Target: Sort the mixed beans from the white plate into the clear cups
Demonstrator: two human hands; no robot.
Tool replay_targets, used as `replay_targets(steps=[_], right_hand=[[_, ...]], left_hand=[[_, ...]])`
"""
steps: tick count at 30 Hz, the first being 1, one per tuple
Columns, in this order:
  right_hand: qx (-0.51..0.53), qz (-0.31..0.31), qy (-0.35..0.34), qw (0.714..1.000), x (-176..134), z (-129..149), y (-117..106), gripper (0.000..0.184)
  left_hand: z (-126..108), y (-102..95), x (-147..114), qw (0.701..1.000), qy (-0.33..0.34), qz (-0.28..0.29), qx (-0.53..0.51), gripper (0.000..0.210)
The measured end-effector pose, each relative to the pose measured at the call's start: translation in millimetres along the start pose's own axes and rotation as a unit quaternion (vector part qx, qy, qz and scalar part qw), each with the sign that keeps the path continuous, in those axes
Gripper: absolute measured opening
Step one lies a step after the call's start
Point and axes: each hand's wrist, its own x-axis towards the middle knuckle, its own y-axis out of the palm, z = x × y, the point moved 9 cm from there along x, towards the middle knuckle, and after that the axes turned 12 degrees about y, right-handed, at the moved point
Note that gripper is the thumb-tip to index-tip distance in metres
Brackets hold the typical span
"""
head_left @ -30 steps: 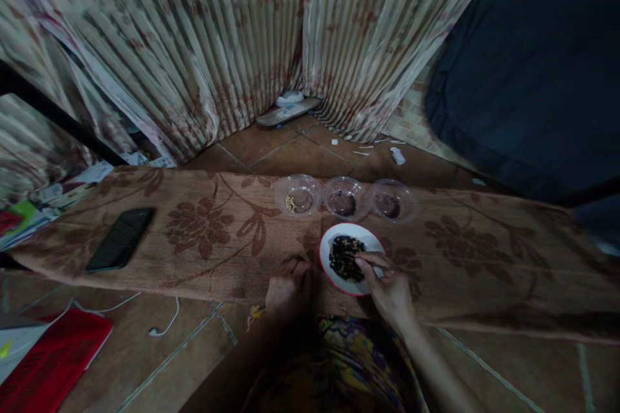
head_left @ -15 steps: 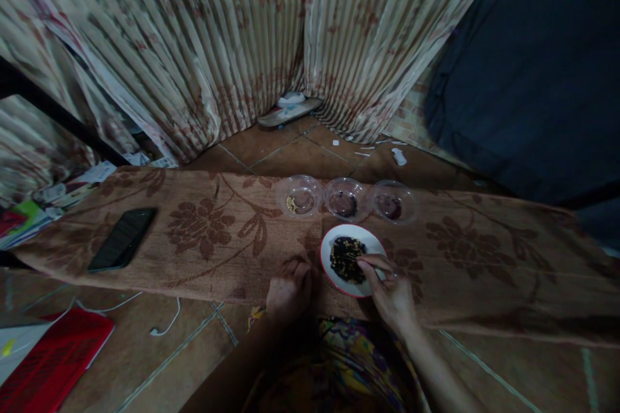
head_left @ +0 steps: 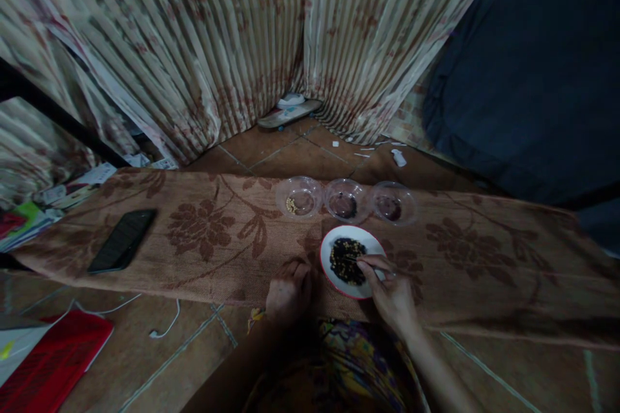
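A white plate (head_left: 372, 240) with a red rim holds a mix of dark beans (head_left: 341, 263) and pale yellow grains. My right hand (head_left: 391, 290) is over the plate's right side, closed in a pinch on thin metal tweezers (head_left: 353, 261) whose tips reach into the mix. To the left of the plate, my left hand (head_left: 289, 290) rests on the cloth, loosely curled with nothing visible in it. Behind the plate stand three clear plastic bowls in a row: the left bowl (head_left: 310, 188) has pale grains, the middle bowl (head_left: 343, 187) dark beans, the right bowl (head_left: 404, 199) dark reddish ones.
A brown flowered cloth (head_left: 203, 271) covers the narrow table. On its left lies a black phone (head_left: 123, 240). Striped curtains (head_left: 242, 45) hang behind, with a skateboard (head_left: 290, 114) on the tiled floor beneath. A white cable (head_left: 167, 329) and a red bag (head_left: 72, 361) lie at lower left.
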Motion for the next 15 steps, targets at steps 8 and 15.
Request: replay_targets(steps=[8,15], right_hand=[[-0.033,-0.001,-0.021,0.999,0.2,3.2,2.8,0.029],[-0.036,-0.002,-0.018,0.999,0.1,5.8,2.0,0.029]], left_hand=[[1.7,0.6,-0.1,1.000,-0.007,0.000,-0.001,0.018],[1.4,1.2,-1.0,1.000,0.001,-0.012,0.006,0.017]])
